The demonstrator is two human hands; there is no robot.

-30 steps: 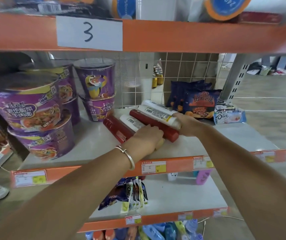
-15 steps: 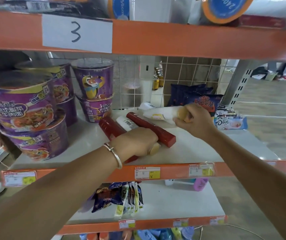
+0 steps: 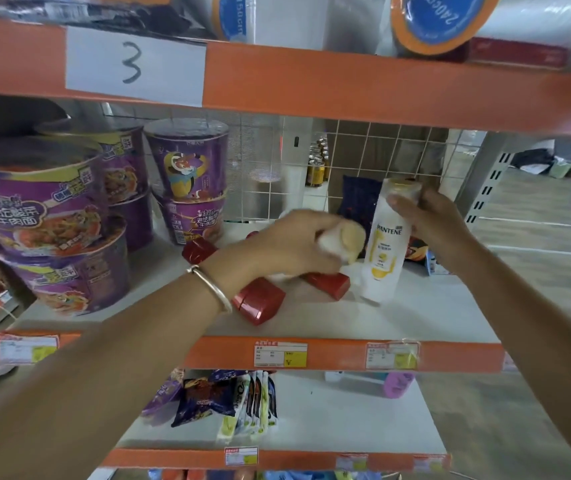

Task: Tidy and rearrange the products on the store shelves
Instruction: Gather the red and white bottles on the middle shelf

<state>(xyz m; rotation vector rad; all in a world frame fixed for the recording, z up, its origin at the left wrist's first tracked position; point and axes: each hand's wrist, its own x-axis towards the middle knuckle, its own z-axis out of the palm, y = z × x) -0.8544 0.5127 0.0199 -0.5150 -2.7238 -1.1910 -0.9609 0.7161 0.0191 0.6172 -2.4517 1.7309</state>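
My right hand (image 3: 431, 226) grips the gold cap end of a white Pantene bottle (image 3: 382, 251), held nearly upright with its lower end touching the white shelf (image 3: 415, 317). My left hand (image 3: 294, 247) is closed around a second white bottle (image 3: 344, 242), lifted off the shelf with its cream-coloured cap end facing me; most of that bottle is hidden by my fingers. Two red bottles lie on the shelf under my left hand, one (image 3: 256, 299) near the front and another (image 3: 329, 282) beside the Pantene bottle.
Purple instant-noodle bowls (image 3: 45, 223) and cups (image 3: 187, 181) are stacked at the shelf's left. Dark blue snack bags (image 3: 360, 202) stand behind the bottles against a wire grid. An orange beam with a "3" label (image 3: 135, 64) runs overhead. Snack packets (image 3: 228, 400) lie on the lower shelf.
My right hand has raised the Pantene bottle from lying flat to nearly upright. My left hand has lifted the other white bottle off the shelf. The red bottles have stayed put.
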